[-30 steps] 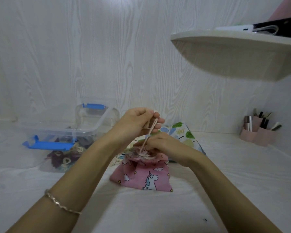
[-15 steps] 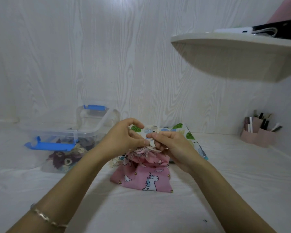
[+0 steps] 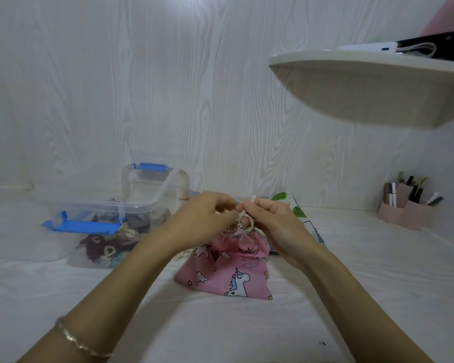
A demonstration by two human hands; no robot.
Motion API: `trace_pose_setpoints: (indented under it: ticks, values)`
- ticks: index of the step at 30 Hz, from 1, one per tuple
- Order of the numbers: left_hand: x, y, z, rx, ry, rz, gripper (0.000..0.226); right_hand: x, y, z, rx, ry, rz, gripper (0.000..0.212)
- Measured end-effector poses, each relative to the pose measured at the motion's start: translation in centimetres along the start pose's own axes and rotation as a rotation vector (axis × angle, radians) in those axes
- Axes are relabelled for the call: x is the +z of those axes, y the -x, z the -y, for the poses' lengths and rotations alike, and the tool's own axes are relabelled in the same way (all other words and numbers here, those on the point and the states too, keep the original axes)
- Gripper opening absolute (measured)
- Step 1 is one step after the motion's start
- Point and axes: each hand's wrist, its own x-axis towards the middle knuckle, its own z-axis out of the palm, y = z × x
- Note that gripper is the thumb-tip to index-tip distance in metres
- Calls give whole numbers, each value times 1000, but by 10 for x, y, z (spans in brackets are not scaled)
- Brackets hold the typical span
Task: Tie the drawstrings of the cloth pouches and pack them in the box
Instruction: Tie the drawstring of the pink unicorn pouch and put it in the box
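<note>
A pink unicorn-print pouch (image 3: 228, 273) stands on the white surface, its mouth gathered shut. My left hand (image 3: 202, 221) and my right hand (image 3: 273, 221) meet just above it, both pinching its cream drawstring (image 3: 243, 221), which forms a small loop between the fingertips. A clear plastic box (image 3: 110, 213) with blue latches sits to the left and holds several dark tied pouches. Behind my right hand lies a white pouch with green leaves (image 3: 299, 210), mostly hidden.
A rounded white shelf (image 3: 364, 82) juts out overhead at the right, with a black and white item on it. A pink organiser (image 3: 406, 213) with pens stands at the far right. The wood-grain wall runs close behind everything.
One second ago my left hand held the string pulled up while my right pinched the pouch mouth. Both hands have since come together over the mouth, and a small loop has formed in the string.
</note>
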Motion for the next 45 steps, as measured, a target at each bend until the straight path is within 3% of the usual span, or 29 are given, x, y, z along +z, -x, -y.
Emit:
trace_pose_setpoints:
  ticks: [3, 8, 17, 22, 24, 26, 32, 36, 39, 45]
  values:
    - [4, -3, 2, 16, 250, 76, 13, 0, 1, 1, -10, 0, -43, 22]
    - [7, -5, 9, -5, 360, -96, 12, -3, 4, -1, -39, 62, -82, 22]
    - [9, -2, 6, -58, 310, -10, 12, 1, 1, -2, -48, 142, -164, 20]
    - [14, -5, 10, -41, 261, -108, 10, -3, 0, 2, 6, 225, -113, 21]
    - [16, -6, 12, -67, 304, -141, 7, -5, 4, 3, 16, 130, -74, 15]
    - [19, -7, 14, -102, 279, -181, 7, -4, 6, 1, -1, 100, -87, 22]
    - [26, -8, 7, -86, 179, -222, 10, 1, 2, -14, -360, 654, -310, 16]
    - [25, -7, 7, -47, 77, -245, 11, 1, 3, -15, -437, 782, -316, 14]
    - [24, -5, 8, -33, 54, -242, 13, 2, 3, -13, -410, 730, -312, 16]
    - [21, -5, 9, -29, 69, -214, 20, 3, 3, -7, -146, 160, -240, 12]
